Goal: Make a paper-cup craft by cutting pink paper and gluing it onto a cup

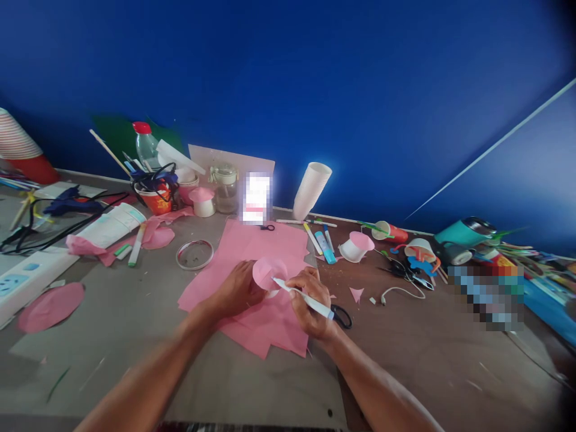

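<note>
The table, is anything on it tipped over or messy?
Yes! A red cup lies on its side toward the back right, and cups usually stand up. A small pink scrap lies loose on the table, to the right of the right hand, maybe left from cutting. I can't see a spill.

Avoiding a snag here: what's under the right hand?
Pink paper sheets show left of the right hand, and a black loop shows beside its wrist. What lies directly beneath the hand is covered.

Left hand (243, 285) holding round pink piece (269, 269), right hand (312, 300) gripping white marker (318, 306) (blue-ended), pink sheets (252, 240) beneath
</note>
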The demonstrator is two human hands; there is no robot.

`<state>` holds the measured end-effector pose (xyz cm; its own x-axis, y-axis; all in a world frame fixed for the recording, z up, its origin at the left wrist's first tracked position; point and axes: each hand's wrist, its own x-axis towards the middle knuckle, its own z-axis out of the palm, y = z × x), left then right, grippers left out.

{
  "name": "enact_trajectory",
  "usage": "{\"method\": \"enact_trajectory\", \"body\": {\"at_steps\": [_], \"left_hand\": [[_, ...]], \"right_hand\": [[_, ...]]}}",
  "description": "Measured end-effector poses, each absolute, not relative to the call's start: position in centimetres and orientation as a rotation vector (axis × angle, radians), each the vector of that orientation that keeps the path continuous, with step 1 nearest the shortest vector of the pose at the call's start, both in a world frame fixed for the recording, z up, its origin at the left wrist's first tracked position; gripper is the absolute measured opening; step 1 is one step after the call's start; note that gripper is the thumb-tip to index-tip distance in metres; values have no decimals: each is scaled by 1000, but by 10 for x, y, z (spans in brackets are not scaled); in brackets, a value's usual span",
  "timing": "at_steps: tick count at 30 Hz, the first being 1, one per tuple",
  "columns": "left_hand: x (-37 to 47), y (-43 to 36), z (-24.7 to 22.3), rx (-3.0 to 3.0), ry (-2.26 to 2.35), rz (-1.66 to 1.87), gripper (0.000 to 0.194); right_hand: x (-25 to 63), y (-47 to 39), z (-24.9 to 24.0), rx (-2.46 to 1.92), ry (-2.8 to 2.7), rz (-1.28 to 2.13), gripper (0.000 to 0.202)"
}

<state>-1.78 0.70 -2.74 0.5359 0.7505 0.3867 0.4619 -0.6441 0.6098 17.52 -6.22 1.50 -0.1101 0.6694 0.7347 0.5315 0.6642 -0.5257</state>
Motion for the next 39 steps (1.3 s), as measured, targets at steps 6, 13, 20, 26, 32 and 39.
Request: {"method": "enact_trajectory", "body": {"at_steps": [6, 13, 20, 26, 32, 39], "left_hand": [[-18, 6, -28, 2347, 980, 904, 34], [-18, 6, -23, 2362, 979, 900, 32], [-17, 5, -21, 2385, 960, 912, 32], [-18, 5, -19, 2360, 985, 909, 35], [-18, 6, -21, 2356, 1012, 878, 36], [-19, 9, -26, 2378, 990, 871, 32]], "right_hand": [[178, -66, 20, -995, -1794, 204, 11], [179, -66, 22, -982, -1758, 245, 12], [182, -65, 17, -1044, -1622, 288, 15], [180, -64, 16, -1010, -1630, 269, 13], [178, -65, 18, -1020, -1675, 229, 12], [175, -65, 17, -1001, -1735, 172, 12]]}}
